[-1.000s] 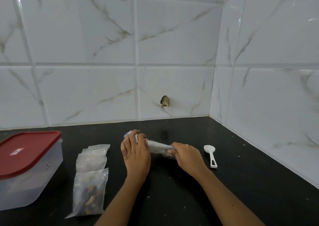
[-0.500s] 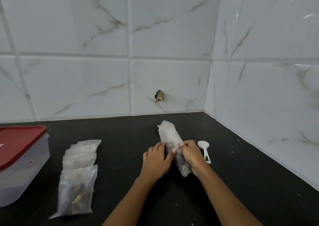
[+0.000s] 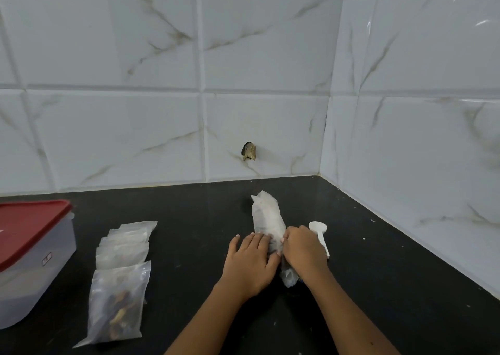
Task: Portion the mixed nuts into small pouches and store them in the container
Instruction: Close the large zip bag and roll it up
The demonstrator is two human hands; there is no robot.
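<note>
A: Where did the bag (image 3: 267, 219) lie?
B: On the worktop (image 3: 189, 219), its length pointing toward the wall, just left of the spoon (image 3: 319, 230). The left hand (image 3: 251, 262) pressed flat fingers on its near part; the right hand (image 3: 303, 249) gripped it with curled fingers.
A: And the pouches (image 3: 121, 246)?
B: Overlapped in a row at left, the nearest holding dark contents. The red-lidded container (image 3: 35, 268) stood left of them.
</note>
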